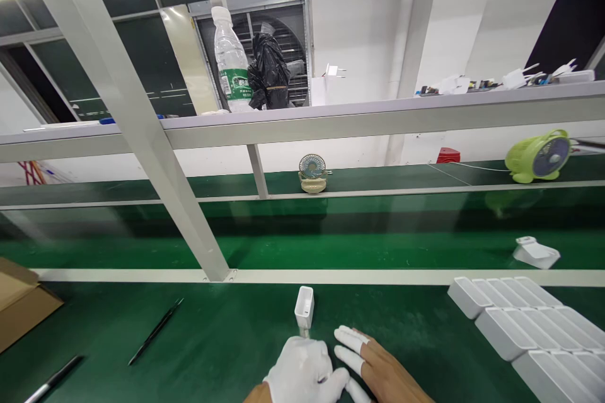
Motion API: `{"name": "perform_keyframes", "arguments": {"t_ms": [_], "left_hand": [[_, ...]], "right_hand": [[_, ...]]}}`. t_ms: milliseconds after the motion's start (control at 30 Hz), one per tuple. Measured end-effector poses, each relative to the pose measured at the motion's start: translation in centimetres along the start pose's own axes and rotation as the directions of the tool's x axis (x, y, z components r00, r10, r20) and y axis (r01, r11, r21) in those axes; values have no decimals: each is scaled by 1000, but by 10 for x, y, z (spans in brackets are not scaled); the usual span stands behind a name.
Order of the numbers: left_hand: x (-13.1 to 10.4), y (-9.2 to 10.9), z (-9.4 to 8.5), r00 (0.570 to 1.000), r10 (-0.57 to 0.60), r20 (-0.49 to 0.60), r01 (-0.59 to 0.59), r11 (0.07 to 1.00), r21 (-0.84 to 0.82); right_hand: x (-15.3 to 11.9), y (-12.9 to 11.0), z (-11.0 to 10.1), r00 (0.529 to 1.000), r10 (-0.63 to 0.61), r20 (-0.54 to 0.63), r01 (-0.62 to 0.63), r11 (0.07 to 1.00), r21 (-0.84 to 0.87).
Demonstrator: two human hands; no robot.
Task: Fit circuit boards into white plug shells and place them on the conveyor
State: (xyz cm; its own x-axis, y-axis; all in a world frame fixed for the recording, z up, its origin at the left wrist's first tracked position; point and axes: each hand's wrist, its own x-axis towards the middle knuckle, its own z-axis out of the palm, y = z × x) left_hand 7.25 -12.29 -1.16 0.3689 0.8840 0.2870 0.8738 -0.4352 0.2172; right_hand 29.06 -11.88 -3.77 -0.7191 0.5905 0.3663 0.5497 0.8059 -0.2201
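My left hand (302,370), in a white glove, is curled closed at the bottom middle; whatever its fingers hold, if anything, is hidden. Just beyond its knuckles lies a small white plastic plug housing (305,303) with an open top. Metal prongs stick out of its near end toward the glove. I cannot tell whether the glove touches them. To the right is my right hand (373,362), with white finger covers. Two of its fingers stretch out flat above the green bench, while its thumb side meets the gloved left fingers.
Rows of white rectangular boxes (534,327) stand at right. Two pens (155,331) and a cardboard box (23,305) lie at left. Beyond a pale rail (340,276), a white piece (536,253) rests on the green belt. A slanted post (142,113) and shelf (331,126) cross ahead.
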Motion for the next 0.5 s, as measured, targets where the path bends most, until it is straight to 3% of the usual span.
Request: {"name": "perform_keyframes", "arguments": {"t_ms": [500], "left_hand": [[-6, 5, 16, 989, -126, -73, 129, 991, 43]], "right_hand": [[1, 1, 7, 996, -35, -84, 32, 999, -37]]}}
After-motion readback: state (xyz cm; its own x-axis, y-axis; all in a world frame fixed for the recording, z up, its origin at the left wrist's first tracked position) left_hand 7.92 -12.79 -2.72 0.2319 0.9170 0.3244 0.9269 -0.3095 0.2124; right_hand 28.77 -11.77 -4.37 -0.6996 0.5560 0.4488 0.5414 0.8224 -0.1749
